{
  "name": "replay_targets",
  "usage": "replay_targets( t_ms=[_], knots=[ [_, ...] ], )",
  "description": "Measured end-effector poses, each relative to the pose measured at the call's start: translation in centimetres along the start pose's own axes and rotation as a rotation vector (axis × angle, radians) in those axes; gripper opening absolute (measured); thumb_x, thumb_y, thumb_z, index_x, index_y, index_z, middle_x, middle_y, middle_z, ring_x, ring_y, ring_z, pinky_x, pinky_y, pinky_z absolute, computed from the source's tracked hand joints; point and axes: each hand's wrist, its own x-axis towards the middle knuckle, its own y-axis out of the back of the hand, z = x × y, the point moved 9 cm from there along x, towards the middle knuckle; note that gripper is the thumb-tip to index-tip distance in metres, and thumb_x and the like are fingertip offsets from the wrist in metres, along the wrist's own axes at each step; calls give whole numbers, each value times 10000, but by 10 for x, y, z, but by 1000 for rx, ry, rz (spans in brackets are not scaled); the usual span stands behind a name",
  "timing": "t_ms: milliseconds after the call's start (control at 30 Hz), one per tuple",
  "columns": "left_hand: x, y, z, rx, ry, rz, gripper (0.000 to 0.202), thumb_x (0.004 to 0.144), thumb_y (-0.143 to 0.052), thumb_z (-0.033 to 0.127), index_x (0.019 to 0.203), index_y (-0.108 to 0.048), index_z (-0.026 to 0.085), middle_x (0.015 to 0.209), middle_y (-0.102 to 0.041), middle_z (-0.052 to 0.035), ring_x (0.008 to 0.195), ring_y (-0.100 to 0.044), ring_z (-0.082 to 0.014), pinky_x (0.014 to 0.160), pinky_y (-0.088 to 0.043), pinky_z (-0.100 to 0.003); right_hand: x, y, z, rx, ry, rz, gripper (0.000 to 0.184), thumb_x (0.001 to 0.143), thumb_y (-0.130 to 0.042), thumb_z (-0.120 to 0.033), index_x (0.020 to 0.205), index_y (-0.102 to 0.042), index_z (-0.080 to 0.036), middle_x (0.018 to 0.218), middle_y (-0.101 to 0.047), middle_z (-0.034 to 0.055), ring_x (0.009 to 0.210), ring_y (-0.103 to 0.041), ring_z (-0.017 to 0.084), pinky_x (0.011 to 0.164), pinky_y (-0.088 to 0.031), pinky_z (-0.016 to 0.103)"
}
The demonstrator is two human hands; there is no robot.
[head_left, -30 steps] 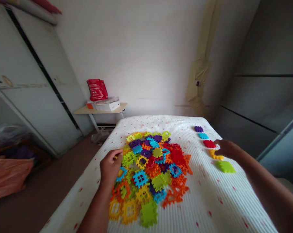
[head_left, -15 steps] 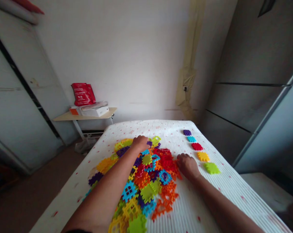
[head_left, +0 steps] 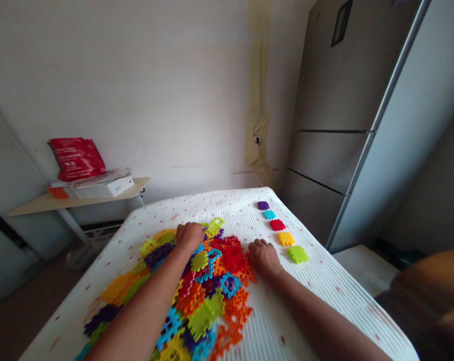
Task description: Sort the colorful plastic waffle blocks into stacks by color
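A heap of interlocking plastic tiles (head_left: 202,317), in orange, yellow, green, blue, red and purple, spreads over the near and left part of the table. My left hand (head_left: 190,235) reaches across to the heap's far side and rests on the tiles; its fingertips are hidden behind the back of the hand. At the heap's right edge, beside red tiles (head_left: 233,256), lies my right hand (head_left: 265,256), palm down with loosely bent fingers, nothing visible in them. To its right runs a line of single tiles: purple (head_left: 263,205), blue (head_left: 269,214), red (head_left: 277,224), yellow (head_left: 286,238) and green (head_left: 298,254).
A white, red-dotted cloth (head_left: 227,198) covers the table. Behind on the left, a small side table (head_left: 34,204) bears a white box (head_left: 114,186) and a red bag (head_left: 76,158). A grey refrigerator (head_left: 324,145) stands at the right. Part of a person (head_left: 433,286) is blurred at the right edge.
My view has swung to the right, so the table and heap sit further left in the picture. Both hands remain at nearly the same spots by the heap.
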Motion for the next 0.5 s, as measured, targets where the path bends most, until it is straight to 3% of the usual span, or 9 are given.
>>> replay_targets(
  t_ms=[133,233,367,500],
  knots=[
    [0,11,-11,-373,78,38,194,677,-573,355,586,-596,186,670,-656,-58,903,-624,-264,729,-428,-311,6,10,8,77,-5,40,195,838,-479,-198,950,-636,-173,944,-660,76,875,-609,176,731,-439,260],
    [-5,6,-11,-680,132,9,264,648,-564,430,699,-592,173,644,-646,-40,748,-650,-214,635,-450,-278,15,32,6,266,41,186,231,821,-528,-209,1032,-615,-177,995,-653,77,862,-618,167,748,-457,263],
    [-17,-5,2,-986,156,-58,358,523,-648,445,731,-569,164,651,-648,-39,648,-640,-173,604,-454,-268,30,61,-17,440,133,333,350,785,-611,-268,1124,-572,-192,1016,-634,83,821,-616,172,744,-481,302],
    [-24,-13,17,-1139,143,-133,317,479,-674,361,700,-576,157,635,-639,-24,618,-619,-154,592,-441,-262,46,76,-49,450,189,367,497,755,-661,-318,1207,-510,-175,1124,-590,126,988,-572,224,842,-466,361]
  ],
)
